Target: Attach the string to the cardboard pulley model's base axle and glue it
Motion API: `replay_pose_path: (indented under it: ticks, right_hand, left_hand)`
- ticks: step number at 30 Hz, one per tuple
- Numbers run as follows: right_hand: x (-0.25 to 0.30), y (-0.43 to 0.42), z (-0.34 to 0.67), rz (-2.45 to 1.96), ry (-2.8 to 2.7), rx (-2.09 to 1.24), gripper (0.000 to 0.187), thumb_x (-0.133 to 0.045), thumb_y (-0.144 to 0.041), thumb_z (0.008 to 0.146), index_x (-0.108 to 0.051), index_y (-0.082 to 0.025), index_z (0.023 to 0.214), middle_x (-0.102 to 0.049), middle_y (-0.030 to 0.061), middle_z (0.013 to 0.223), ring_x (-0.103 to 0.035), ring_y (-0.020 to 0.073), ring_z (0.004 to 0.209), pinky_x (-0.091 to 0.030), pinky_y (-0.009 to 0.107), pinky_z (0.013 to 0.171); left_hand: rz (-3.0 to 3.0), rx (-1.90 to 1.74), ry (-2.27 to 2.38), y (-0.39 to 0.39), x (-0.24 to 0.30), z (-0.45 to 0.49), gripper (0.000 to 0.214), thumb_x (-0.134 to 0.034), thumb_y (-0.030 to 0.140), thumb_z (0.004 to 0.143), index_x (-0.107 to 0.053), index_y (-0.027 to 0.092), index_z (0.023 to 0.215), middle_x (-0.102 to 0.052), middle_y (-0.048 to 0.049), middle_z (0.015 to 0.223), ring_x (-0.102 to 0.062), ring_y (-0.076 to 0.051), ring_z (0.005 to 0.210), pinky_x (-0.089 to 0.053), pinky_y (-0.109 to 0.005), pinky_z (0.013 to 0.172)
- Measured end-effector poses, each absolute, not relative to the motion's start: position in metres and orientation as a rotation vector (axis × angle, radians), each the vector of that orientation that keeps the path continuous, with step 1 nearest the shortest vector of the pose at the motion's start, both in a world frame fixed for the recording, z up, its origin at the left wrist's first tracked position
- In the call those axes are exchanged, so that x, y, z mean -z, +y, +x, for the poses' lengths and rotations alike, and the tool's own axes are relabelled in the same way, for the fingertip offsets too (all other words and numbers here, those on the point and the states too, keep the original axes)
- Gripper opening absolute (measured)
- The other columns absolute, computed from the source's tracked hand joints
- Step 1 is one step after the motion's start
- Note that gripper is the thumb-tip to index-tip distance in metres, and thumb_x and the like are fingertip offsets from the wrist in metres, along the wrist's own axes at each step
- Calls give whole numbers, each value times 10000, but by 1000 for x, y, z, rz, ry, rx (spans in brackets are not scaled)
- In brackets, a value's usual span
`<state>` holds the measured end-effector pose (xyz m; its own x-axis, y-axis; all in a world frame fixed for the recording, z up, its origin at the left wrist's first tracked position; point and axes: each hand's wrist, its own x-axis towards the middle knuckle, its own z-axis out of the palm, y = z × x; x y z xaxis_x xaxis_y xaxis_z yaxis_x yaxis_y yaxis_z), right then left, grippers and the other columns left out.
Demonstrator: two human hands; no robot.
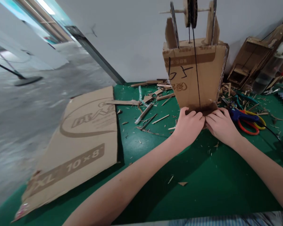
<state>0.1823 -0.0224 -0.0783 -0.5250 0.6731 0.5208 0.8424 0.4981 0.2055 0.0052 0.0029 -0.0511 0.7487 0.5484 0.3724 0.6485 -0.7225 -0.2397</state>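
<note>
- The tall tan cardboard box (209,75) stands upright just past the fingers, away from the person. Its long way goes up and down, and it gets thinner near the bottom.
- A dark brown cardboard flap (209,108) is at the foot of the box, right where both hands are. Its long way seems to go from side to side.
- The left hand (190,127) and the right hand (223,125) are about as near to it as each other. They almost meet in the middle.
- The fingers are bent close together, with their tips down on the flap. The thumbs' ends are hidden, so I cannot tell if they pinch it.
- A thin black string (197,78) hangs down the front of the box and ends near the fingers.
- Edges: the pale wall (132,40) is behind the box. A blue tool with a black cord (242,115) and red-and-yellow-handled scissors (251,133) lie just beside the right hand.
- Room: between the arms, the shiny green table (169,201) has a few tiny scraps.
</note>
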Motion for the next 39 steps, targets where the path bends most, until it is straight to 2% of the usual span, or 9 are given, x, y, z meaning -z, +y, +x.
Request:
replay_pose_path:
  ticks: [3,13,17,22,26,30,33,37,39]
  right_hand:
    - [80,-22,181,-1262,-2350,632,171,-503,-169,948,-661,-167,880,-693,54,843,-509,222,901,-295,423,998]
    - [84,-14,184,-1243,-2305,626,167,-538,-161,930,-634,-192,797,-675,16,744,-515,200,842,-305,398,934]
    - [83,-16,185,-1220,-2305,620,178,-514,-243,970,-657,-192,876,-705,25,812,-530,206,846,-313,400,924]
    - [83,-18,191,-1176,-2329,532,238,-556,-315,958,-631,-167,1128,-725,50,1031,-551,222,933,-322,400,937]
    - [86,-15,194,-1205,-2318,552,152,-507,-212,968,-647,-182,1020,-718,46,989,-534,219,922,-328,384,935]
    - [90,-13,192,-1238,-2285,536,167,-496,-135,944,-636,-199,878,-709,33,900,-520,214,903,-319,376,944]
    - [90,-12,190,-1239,-2259,509,164,-509,-143,936,-613,-200,822,-703,30,863,-521,210,889,-319,374,935]
    - [90,-12,188,-1256,-2207,495,166,-523,-145,926,-599,-200,789,-697,25,829,-520,205,881,-318,380,931]
    - [90,-12,188,-1252,-2197,485,167,-518,-152,931,-604,-200,796,-698,25,834,-517,202,882,-320,376,929]
  left_hand:
    - [-2628,424,-975,3,53,6,194,-484,150,911,-636,167,792,-661,-30,796,-613,-219,791,-352,-480,939]
    - [-2564,222,-929,-13,41,4,212,-472,32,840,-656,125,894,-651,-70,844,-631,-238,814,-348,-505,980]
    - [-2686,277,-988,-4,31,-5,196,-456,132,928,-645,157,886,-667,-56,882,-642,-220,846,-396,-444,924]
    - [-2802,514,-1156,15,14,-17,233,-444,250,976,-633,182,857,-672,-19,858,-619,-170,777,-425,-344,790]
    - [-2826,847,-1227,25,4,-28,203,-439,255,969,-586,178,853,-652,-21,845,-578,-133,724,-391,-274,643]
    - [-2561,1265,-1314,36,6,-39,353,-460,276,944,-369,194,613,-389,43,540,-357,-88,514,-277,-270,525]
    - [-2336,1526,-1382,48,13,-45,466,-460,323,950,-219,202,571,-248,53,496,-249,-86,484,-231,-286,501]
    - [-2222,1661,-1305,55,20,-48,422,-492,364,936,-291,213,597,-367,47,526,-350,-88,508,-292,-273,517]
    - [-2317,1519,-1147,49,20,-44,353,-528,382,913,-390,209,639,-466,31,584,-421,-95,545,-333,-266,540]
